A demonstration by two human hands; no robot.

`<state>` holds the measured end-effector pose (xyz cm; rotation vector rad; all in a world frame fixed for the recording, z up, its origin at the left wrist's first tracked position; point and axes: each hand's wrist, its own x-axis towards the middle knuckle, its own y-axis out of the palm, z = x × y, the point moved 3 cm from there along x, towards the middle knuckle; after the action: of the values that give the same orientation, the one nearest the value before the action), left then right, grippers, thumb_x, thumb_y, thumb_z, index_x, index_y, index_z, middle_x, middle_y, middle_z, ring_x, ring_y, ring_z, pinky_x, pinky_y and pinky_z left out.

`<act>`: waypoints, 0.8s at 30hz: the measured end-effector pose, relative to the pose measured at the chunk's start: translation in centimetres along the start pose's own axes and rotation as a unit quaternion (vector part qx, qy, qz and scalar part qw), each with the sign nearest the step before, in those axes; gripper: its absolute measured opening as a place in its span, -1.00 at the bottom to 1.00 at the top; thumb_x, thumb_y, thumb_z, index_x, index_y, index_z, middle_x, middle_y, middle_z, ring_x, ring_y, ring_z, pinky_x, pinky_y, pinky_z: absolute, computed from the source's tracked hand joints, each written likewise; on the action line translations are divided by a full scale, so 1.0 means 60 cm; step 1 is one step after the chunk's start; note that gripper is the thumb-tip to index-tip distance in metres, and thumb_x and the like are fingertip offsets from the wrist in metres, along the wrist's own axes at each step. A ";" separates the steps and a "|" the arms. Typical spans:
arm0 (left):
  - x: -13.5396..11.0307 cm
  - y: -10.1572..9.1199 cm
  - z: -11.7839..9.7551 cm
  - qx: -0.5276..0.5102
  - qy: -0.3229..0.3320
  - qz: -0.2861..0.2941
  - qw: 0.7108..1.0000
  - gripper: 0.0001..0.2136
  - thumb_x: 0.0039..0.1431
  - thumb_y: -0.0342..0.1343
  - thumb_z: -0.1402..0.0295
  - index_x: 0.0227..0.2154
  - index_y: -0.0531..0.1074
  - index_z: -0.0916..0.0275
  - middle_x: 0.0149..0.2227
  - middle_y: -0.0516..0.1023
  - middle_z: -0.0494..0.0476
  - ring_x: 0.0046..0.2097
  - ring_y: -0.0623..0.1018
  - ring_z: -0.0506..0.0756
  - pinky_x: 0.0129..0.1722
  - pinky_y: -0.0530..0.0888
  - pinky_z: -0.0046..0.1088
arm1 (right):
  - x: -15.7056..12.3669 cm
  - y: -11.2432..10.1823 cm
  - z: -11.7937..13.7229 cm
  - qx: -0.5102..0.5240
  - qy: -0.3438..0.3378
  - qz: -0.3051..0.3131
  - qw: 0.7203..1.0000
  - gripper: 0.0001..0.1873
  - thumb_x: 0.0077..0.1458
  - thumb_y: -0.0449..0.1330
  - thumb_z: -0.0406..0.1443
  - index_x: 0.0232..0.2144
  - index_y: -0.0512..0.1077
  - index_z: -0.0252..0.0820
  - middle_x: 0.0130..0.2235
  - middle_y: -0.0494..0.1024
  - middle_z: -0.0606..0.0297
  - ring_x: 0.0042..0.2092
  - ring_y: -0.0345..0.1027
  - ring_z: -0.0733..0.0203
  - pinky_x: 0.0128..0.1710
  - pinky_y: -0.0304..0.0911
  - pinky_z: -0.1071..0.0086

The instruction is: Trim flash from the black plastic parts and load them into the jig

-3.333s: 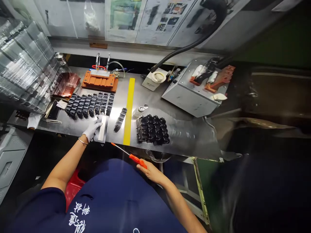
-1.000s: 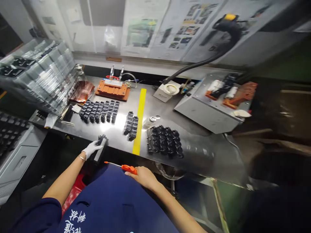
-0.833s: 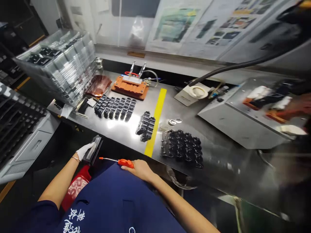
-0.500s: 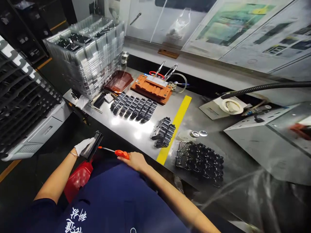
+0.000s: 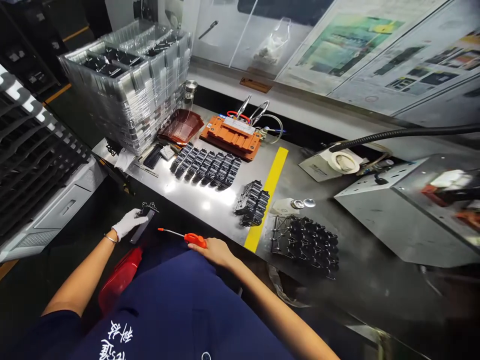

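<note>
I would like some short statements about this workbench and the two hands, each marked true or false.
1. The white-gloved left hand grips a flat grey metal bar. True.
2. The bare right hand holds an orange-handled screwdriver. True.
3. The metal bar lies flat on the steel table. False: it is held off the table's near edge.
4. The yellow tape stripe runs across the orange fixture block. False: the stripe lies to its right.
</note>
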<state>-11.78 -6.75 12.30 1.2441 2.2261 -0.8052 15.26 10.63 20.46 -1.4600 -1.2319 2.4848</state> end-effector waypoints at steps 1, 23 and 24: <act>0.009 -0.003 -0.001 0.018 -0.015 -0.038 0.999 -0.62 -0.13 0.26 0.21 -0.24 0.42 0.29 -0.17 0.55 0.25 -0.08 0.50 0.23 -0.03 0.37 -0.25 | -0.002 0.002 0.008 -0.007 -0.014 0.000 1.000 -0.23 0.05 -0.18 0.29 -0.56 0.47 -0.19 -0.47 0.54 0.09 -0.41 0.43 0.04 -0.48 0.04 0.37; 0.023 0.074 -0.039 0.156 0.070 0.098 0.980 -0.44 0.02 0.16 0.11 0.07 0.32 0.25 0.11 0.42 0.23 0.12 0.42 0.19 0.12 0.32 -0.35 | -0.020 0.042 -0.019 0.097 0.052 -0.053 0.993 -0.44 0.14 -0.07 0.13 -0.35 0.47 -0.17 -0.34 0.58 0.16 -0.27 0.46 0.04 -0.35 0.16 0.37; 0.024 0.078 -0.040 0.169 0.073 0.104 0.977 -0.47 0.02 0.16 0.12 0.06 0.34 0.24 0.09 0.44 0.23 0.10 0.43 0.20 0.11 0.33 -0.34 | -0.025 0.048 -0.029 0.124 0.044 -0.047 0.990 -0.46 0.14 -0.05 0.12 -0.35 0.47 -0.17 -0.35 0.57 0.19 -0.28 0.46 0.06 -0.35 0.16 0.38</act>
<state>-8.67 -2.27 11.88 1.7151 2.0780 -1.0696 18.45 9.17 19.31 -1.3976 -0.9145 2.3822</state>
